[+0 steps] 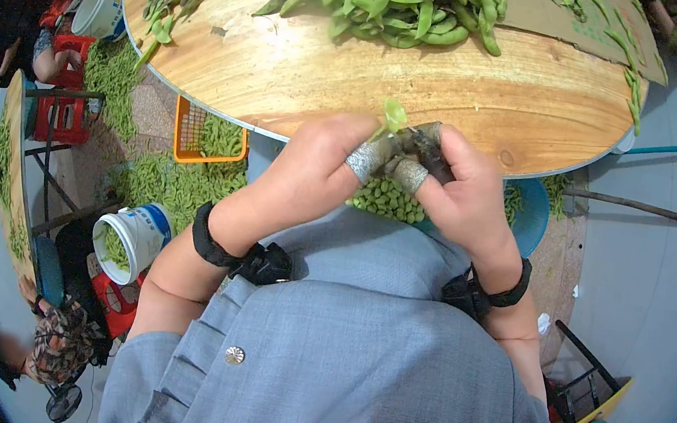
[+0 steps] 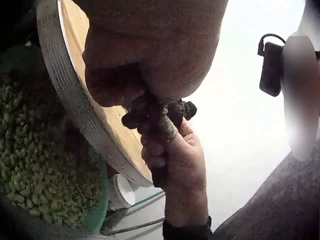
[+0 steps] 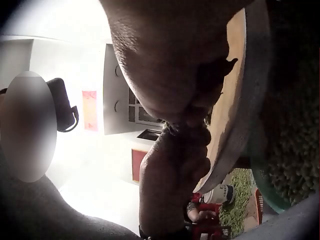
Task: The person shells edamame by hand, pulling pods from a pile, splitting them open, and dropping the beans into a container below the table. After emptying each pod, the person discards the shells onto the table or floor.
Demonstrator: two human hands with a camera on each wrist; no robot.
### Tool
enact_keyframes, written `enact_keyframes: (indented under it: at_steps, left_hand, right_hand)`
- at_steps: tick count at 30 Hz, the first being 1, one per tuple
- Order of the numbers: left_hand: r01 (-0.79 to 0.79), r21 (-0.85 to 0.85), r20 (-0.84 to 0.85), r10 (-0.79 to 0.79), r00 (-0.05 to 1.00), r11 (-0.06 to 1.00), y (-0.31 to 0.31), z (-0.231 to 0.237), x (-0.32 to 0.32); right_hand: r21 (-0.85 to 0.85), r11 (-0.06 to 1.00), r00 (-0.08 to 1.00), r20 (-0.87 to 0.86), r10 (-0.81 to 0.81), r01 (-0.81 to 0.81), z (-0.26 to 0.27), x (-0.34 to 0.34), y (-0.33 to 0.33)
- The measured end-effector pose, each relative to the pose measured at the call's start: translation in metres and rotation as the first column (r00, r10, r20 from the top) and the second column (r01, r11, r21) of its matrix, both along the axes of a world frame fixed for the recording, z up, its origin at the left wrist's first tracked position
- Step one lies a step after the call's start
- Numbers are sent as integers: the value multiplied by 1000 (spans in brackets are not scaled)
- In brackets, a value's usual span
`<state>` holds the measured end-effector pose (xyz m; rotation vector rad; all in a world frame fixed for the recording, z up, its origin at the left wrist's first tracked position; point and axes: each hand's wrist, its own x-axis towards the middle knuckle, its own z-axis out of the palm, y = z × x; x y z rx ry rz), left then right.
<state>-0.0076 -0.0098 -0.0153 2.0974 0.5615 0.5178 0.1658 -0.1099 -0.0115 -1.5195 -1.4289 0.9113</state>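
Note:
Both hands meet over the lap, just beyond the near edge of a round wooden table [image 1: 305,72]. My left hand [image 1: 320,158] pinches a pale green soybean pod [image 1: 394,115] that sticks up between the fingers. Tip to tip with it, my right hand [image 1: 470,190] has its fingers curled in at the same pod, its thumb [image 2: 169,131] wrapped in silvery tape. Dark coverings around the fingertips hide part of the grip. Below the hands, shelled green soybeans [image 1: 389,201] fill a teal basin [image 1: 530,218]. A heap of whole pods [image 1: 398,3] lies on the tabletop.
Loose pods [image 1: 174,5] lie at the table's left, and a cardboard sheet [image 1: 564,28] at its right. On the floor stand an orange basket [image 1: 184,129], a white bucket [image 1: 127,245] and spread-out pods [image 1: 165,182]. Other people sit at the left by another table [image 1: 18,172].

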Motion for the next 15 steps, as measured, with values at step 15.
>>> enact_keyframes:
  at_steps: [15]
  left_hand:
    - [-160, -866, -108, 135, 985, 474, -7, 15, -5]
  right_hand:
    - [238, 966, 974, 172, -147, 104, -4, -2, -5]
